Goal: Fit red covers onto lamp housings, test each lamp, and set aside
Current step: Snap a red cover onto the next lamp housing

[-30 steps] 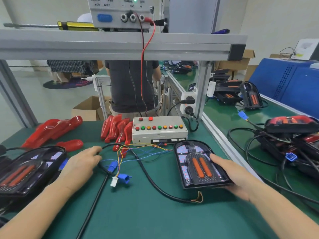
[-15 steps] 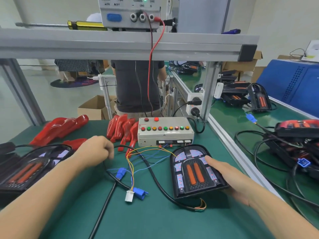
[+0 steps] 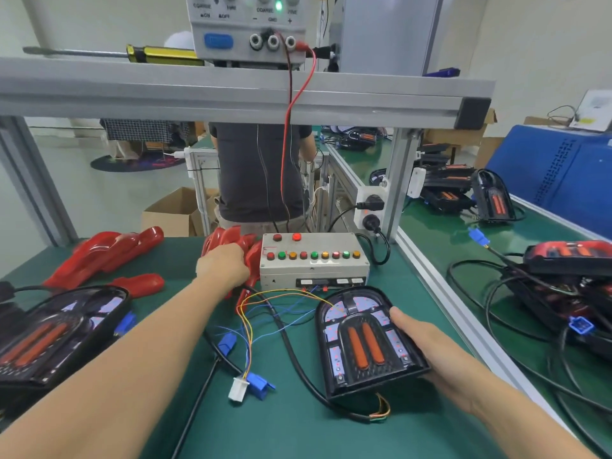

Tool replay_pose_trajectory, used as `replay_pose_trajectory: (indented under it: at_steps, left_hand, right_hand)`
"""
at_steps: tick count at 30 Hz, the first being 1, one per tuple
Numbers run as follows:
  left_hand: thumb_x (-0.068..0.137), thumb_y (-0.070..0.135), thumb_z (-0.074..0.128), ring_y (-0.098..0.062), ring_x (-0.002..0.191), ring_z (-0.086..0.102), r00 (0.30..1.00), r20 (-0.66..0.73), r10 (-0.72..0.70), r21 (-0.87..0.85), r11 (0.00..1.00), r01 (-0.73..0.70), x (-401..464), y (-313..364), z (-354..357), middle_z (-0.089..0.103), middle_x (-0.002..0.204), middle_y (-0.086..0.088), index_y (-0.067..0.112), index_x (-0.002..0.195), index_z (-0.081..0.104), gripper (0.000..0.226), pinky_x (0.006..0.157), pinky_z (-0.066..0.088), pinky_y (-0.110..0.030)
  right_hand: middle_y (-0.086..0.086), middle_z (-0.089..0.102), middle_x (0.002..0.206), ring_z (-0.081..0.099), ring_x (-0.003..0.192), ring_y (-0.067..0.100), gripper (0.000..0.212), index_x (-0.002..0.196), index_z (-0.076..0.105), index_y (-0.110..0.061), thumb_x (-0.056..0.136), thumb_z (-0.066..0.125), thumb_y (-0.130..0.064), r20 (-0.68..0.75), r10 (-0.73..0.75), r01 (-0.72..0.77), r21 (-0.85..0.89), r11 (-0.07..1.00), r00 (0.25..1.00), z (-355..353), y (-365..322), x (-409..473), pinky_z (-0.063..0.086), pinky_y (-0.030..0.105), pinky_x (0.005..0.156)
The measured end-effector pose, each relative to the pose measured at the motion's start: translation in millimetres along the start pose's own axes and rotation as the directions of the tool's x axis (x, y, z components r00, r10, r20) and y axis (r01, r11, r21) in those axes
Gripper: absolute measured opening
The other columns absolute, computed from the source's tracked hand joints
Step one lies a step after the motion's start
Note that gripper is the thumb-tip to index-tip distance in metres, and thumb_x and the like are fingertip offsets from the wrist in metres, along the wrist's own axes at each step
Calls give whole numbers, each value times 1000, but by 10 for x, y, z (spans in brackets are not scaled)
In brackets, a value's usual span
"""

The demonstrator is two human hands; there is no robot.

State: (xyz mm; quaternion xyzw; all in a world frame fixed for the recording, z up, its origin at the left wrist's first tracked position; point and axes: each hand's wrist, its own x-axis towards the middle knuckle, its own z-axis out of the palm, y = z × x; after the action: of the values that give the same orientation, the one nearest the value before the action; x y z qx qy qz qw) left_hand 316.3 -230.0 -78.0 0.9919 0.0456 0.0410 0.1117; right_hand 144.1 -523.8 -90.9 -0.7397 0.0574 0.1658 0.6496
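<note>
Now the left hand (image 3: 222, 265) curls its fingers over the upright stack of glossy red plastic lamp covers (image 3: 231, 241) beside the grey button-studded test box (image 3: 313, 260). The right hand (image 3: 427, 346) grips the edge of the black arched lamp housing (image 3: 364, 342), flat on the green bench mat (image 3: 298, 425). Overhead, the grey power supply (image 3: 245, 24) reads "ON", "OFF", "GND".

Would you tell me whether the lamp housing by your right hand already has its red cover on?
Not yet: the lamp housing lies uncovered, its orange strips and boards exposed.
</note>
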Motion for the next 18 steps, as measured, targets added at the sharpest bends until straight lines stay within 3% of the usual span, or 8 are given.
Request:
replay_pose_trajectory:
  at_steps: [3,6,9,11,14,18]
  left_hand:
    - [82,27,60,-23,79,60,997,55,-55,-122,991,61,81,11,60,56,75,2,6,85,56,22,67,47,-32]
    - [69,29,67,-21,69,59,983,160,-88,-180,977,117,99,-15,51,61,73,-4,11,74,61,20,58,46,-27]
    - [67,26,64,-22,71,59,978,179,-110,-177,974,142,85,-31,69,62,77,-6,13,71,56,16,65,50,-30]
    - [73,26,61,-21,69,57,981,153,-120,-152,978,143,87,-37,67,59,76,-4,13,73,54,14,69,50,-32]
    - [81,27,59,-27,81,60,987,45,-157,-128,979,162,64,-42,48,61,84,-5,10,88,59,18,75,51,-35]
    - [82,26,58,-38,98,63,951,-104,-291,-275,927,254,-39,-69,-76,65,103,-17,5,98,65,28,80,49,-37]
  right_hand:
    - [-1,74,110,71,99,14,55,114,72,-26,84,43,-61,-2,-16,16,-10,1000,1000,-5,13,-7,51,18,72]
    - [1,75,108,71,96,15,55,114,71,-21,83,47,-60,-17,-23,23,-11,1000,1000,-13,15,-5,51,19,72]
    - [3,75,106,71,98,20,50,114,71,-17,91,47,-54,-39,-17,17,-24,1000,999,-19,13,29,53,32,88]
    - [5,75,106,71,100,23,47,115,70,-14,95,47,-50,-62,-1,0,-11,1000,998,-26,3,57,49,39,99]
    - [0,76,103,72,97,18,42,114,69,-15,96,49,-47,-111,8,-12,-35,999,994,-23,-29,72,47,38,101]
    - [-13,69,112,65,102,8,36,120,65,-21,95,54,-45,-335,-138,52,-251,966,932,-29,-73,101,43,29,100]
